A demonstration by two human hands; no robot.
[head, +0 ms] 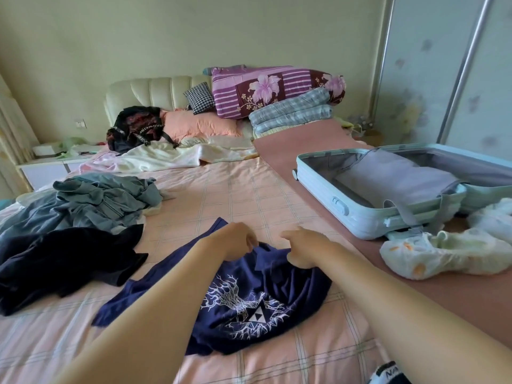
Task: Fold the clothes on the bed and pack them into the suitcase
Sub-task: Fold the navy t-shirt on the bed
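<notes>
— How many things are on the bed [221,189]?

— One dark blue T-shirt [243,300] with a white tree print lies crumpled in the near middle. To the left are two loose lots of clothes, a grey-green heap [102,200] and, nearer, a black garment [63,259]. One suitcase [360,214], pale blue, lies open on the right, on the reddish sheet [279,151] that covers that side.

— And the hands?

— Two, both bare, both reaching out over the T-shirt. The left grip [238,239] is narrow, its fingers curled down and pinching the shirt's far edge. The right grip [302,248] sits just beside it. Its lower fingers bunch the same edge, and one finger sticks out toward the left one.

— So the shirt is under them?

— Its far edge is lifted into both grips. The rest spreads back toward the person, beneath the forearms, with the print between the two arms.

— The suitcase?

— It is well apart from the right grip, off to that side and farther up the bed. I see grey lining inside it.

— Anything else?

— Two pale crumpled bundles lie near the suitcase, one with orange marks [443,256] and one behind it [490,217]. At the headboard are one black backpack [135,127], one pink pillow [199,124], one checked cushion [199,97] and two folded quilts, one purple [277,90] and one blue plaid [291,115].
</notes>
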